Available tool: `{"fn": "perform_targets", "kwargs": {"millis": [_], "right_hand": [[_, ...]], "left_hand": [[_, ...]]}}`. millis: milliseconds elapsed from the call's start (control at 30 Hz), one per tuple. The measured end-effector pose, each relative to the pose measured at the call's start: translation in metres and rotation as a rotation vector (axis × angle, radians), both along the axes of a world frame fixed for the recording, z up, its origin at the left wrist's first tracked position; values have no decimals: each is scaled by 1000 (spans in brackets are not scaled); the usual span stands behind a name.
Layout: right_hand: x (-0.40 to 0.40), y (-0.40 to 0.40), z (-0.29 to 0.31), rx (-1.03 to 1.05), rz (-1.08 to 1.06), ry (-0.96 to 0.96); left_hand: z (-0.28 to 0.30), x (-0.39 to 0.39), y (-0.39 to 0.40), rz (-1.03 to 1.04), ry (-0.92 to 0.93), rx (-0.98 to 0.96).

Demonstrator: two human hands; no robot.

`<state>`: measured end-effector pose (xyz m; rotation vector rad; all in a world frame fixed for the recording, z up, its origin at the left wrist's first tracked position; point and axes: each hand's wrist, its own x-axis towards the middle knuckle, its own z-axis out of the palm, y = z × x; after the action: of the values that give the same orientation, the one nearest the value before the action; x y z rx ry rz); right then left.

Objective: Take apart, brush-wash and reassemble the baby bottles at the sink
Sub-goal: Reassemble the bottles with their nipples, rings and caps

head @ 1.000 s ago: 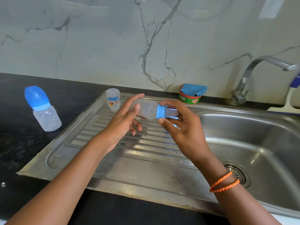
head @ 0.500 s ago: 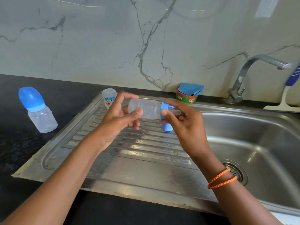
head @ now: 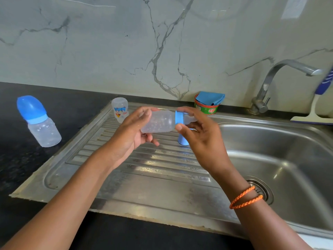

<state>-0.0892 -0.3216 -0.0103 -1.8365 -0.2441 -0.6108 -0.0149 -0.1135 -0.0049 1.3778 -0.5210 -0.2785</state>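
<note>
Since last frame bottle (head: 159, 122) rose slightly above sink (head: 180, 186). Left hand (head: 129, 134) grips body, right hand (head: 198, 134) pinches blue collar (head: 178, 118). Light, wet, likely slippery.

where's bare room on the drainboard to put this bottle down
Free: the near drainboard, below both hands and left of the basin. Crowded: the far edge, with the small bottle, the blue cap and the tub.
</note>
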Motion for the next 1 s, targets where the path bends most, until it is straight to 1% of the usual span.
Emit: {"fn": "perform_targets", "kwargs": {"millis": [67, 133, 200, 300, 400, 467, 500, 567, 633, 667, 733, 867, 933, 1000], "right_hand": [[-2, 0, -1, -69, 20, -12], [-3, 0, -3, -79, -16, 4], [-1, 1, -4, 14, -60, 44], [2, 1, -4, 179, -54, 106], [3, 0, -1, 244, -35, 141], [2, -1, 3, 263, -18, 110], [1, 0, 4, 240, -18, 78], [0, 0, 3, 101, -39, 12], [-3, 3, 1, -55, -55, -10], [-3, 5, 0, -99, -66, -1], [-3, 8, -3, -136, -97, 20], [-1, 17, -3, -152, -175, 12], [0, 18, 0, -78, -156, 30], [-1, 15, 2, 41, -79, 62]], "left_hand": [[-1, 1, 1, 5, 26, -4], [-1, 3, 2, -6, 17, -14], [-1, 3, 3, -24, -42, -17], [0, 2, 5, -59, -194, 28], [3, 1, 8, -80, -269, 67], [4, 0, 7, -70, -259, 68], [4, 0, 6, -60, -230, 63], [4, -2, 1, -36, -122, 45], [2, -1, -1, 6, -44, 94], [0, 1, -1, 17, -21, 103], [-3, 4, 0, 33, 10, 54], [-4, 6, 2, 61, -73, -1], [-4, 5, 2, 71, -121, -2], [-4, 5, 1, 83, -128, 7]]}}
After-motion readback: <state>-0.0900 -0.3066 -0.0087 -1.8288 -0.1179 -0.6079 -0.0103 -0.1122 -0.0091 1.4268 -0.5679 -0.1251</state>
